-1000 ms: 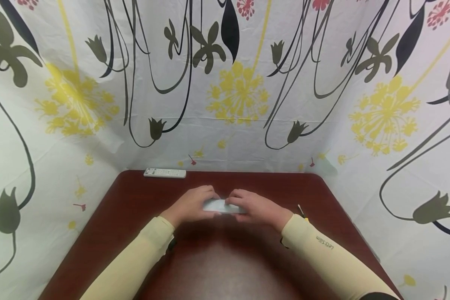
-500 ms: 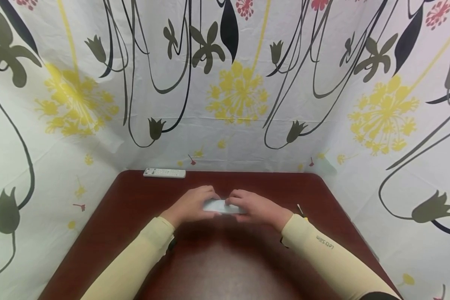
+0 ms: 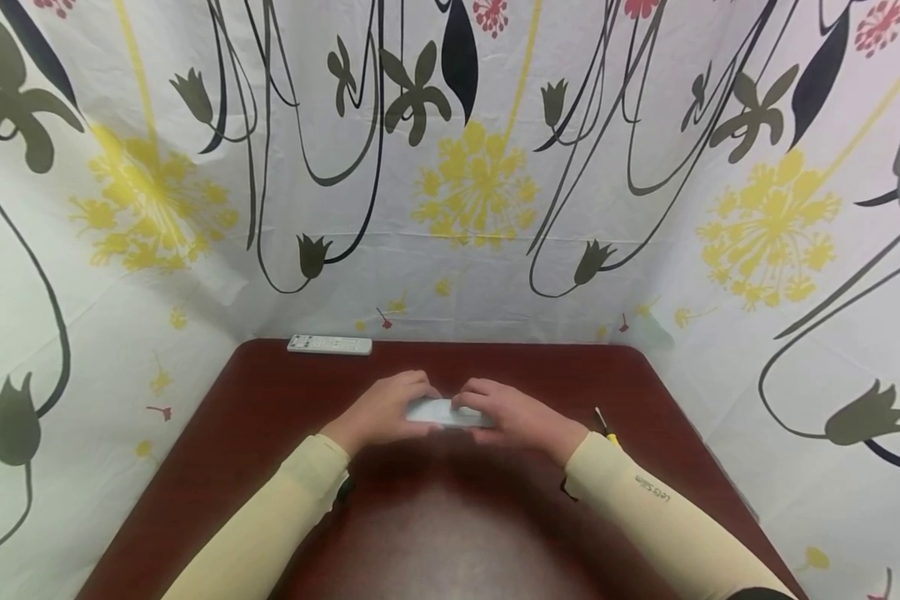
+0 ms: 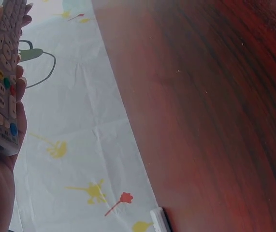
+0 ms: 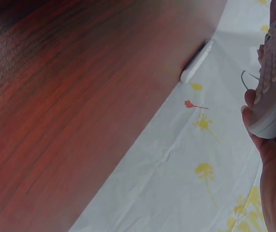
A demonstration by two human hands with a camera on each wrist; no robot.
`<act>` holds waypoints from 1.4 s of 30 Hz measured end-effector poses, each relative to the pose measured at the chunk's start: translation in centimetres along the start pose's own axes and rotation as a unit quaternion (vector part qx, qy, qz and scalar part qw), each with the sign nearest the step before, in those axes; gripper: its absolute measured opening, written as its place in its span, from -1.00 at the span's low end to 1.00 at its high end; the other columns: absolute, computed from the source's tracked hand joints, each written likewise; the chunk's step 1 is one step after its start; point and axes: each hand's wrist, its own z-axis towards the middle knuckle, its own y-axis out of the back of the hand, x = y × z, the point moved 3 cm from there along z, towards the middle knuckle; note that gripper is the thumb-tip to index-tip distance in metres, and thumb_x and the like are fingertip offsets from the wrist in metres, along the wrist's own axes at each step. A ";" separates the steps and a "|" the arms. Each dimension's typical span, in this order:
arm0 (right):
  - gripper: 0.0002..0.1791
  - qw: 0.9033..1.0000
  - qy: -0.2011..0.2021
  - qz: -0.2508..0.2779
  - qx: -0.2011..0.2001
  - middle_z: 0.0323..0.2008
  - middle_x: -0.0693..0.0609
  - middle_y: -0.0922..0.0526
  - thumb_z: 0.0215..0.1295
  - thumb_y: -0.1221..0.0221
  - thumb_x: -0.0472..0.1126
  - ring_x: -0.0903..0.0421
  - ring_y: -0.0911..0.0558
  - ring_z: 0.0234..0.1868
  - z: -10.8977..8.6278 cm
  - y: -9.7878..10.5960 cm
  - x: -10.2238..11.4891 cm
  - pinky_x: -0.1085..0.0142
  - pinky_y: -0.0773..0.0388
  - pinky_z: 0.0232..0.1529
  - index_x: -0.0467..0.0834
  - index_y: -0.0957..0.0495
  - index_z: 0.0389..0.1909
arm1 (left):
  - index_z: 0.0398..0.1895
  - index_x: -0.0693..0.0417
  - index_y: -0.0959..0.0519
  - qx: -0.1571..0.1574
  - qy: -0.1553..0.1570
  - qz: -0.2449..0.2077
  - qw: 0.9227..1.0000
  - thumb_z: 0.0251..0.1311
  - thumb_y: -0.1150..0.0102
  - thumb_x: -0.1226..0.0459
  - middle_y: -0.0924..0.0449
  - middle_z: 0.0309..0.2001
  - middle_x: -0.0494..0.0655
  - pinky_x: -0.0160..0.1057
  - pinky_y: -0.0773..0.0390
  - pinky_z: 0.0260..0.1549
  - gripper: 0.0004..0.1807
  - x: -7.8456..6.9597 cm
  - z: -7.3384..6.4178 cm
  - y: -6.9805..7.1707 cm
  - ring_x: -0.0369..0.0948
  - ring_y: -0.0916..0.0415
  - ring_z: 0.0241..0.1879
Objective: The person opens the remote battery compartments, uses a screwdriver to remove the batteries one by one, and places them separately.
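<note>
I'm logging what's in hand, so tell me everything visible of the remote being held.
The remote looks like pale plastic, long and slim. One face carries rows of light buttons, plus red, blue, yellow and green ones; a smooth side faces the head camera. It lies crosswise, the left hand gripping one end and the right hand the other, apparently raised off the tabletop. Its markings are unreadable.

Head: the dark red wood-grain table is overlooked from its near side, forward and down, backed by a white flower-printed sheet.
Left wrist: the held white button-covered remote is seen close, cropped at upper left.
Right wrist: that remote is seen close, cropped at right.
Slim white remote at table's far edge: shared by all three views.
</note>
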 end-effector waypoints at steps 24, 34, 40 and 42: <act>-0.65 0.991 -0.032 0.030 -0.123 0.03 0.16 -0.64 0.47 -0.47 -0.07 0.18 -0.51 0.03 0.4 0.7 0.2 0.23 -0.61 -0.04 -0.06 -0.76 0.19 | 0.09 -0.24 -0.73 -0.026 0.000 0.013 1.000 0.27 -0.58 -0.17 -0.56 -0.04 -0.41 -0.26 -0.62 -0.09 -0.55 -0.2 0.4 0.7 -0.35 -0.49 -0.09; -0.78 0.991 -0.044 0.040 -0.119 -0.06 0.20 -0.59 0.49 -0.45 -0.10 0.24 -0.47 -0.04 0.6 0.7 0.5 0.28 -0.59 -0.09 -0.01 -0.77 0.06 | 0.07 -0.27 -0.73 -0.021 0.009 0.013 1.000 0.24 -0.61 -0.16 -0.56 -0.04 -0.43 -0.27 -0.62 -0.08 -0.55 -0.1 0.4 0.5 -0.36 -0.49 -0.08; -0.81 0.991 -0.049 0.038 -0.114 -0.07 0.21 -0.59 0.48 -0.46 -0.10 0.24 -0.48 -0.06 0.7 0.6 0.4 0.28 -0.59 -0.10 -0.01 -0.78 0.03 | 0.07 -0.28 -0.73 -0.020 0.001 0.022 1.000 0.24 -0.60 -0.17 -0.55 -0.06 -0.43 -0.31 -0.60 -0.10 -0.56 0.1 0.5 0.2 -0.37 -0.48 -0.10; -0.81 0.992 -0.052 0.038 -0.113 -0.07 0.23 -0.60 0.48 -0.46 -0.10 0.24 -0.49 -0.06 0.8 0.7 0.4 0.28 -0.60 -0.10 0.00 -0.78 0.02 | 0.07 -0.28 -0.73 -0.020 -0.003 0.023 1.000 0.24 -0.60 -0.17 -0.55 -0.06 -0.43 -0.31 -0.60 -0.10 -0.56 0.0 0.5 0.2 -0.38 -0.47 -0.10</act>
